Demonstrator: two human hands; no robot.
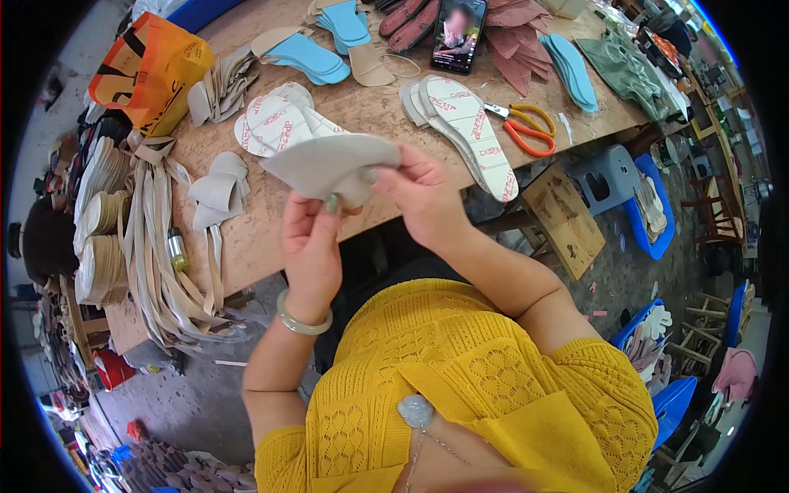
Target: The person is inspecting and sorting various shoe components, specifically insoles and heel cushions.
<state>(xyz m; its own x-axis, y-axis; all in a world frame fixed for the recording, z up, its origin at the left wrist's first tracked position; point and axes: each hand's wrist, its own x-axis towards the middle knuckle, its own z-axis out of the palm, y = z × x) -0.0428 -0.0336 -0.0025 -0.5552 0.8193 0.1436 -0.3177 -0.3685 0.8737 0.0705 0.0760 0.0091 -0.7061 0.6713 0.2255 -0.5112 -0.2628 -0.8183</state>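
Note:
Between my two hands, above the near edge of the table, is a grey-beige curved sheet piece (pixel 325 160), bent over with its wide rounded side up. My left hand (pixel 314 251) pinches its lower edge between thumb and fingers. My right hand (pixel 427 197) grips the right end, thumb on the near face. Just beyond it lies a fanned pile of white insole pieces with red print (pixel 279 122). A stack of long white insoles (pixel 472 127) rests to the right, its toe ends over the table edge. Similar curved grey pieces (pixel 220 191) lie left of my hands.
Scissors with orange and yellow handles (pixel 528 131) lie right of the insoles. Behind stand a phone (pixel 458 34) and blue insoles (pixel 308 59). An orange bag (pixel 152 74) and hanging beige strips (pixel 156 238) are at the left. A grey stool (pixel 604 179) stands right.

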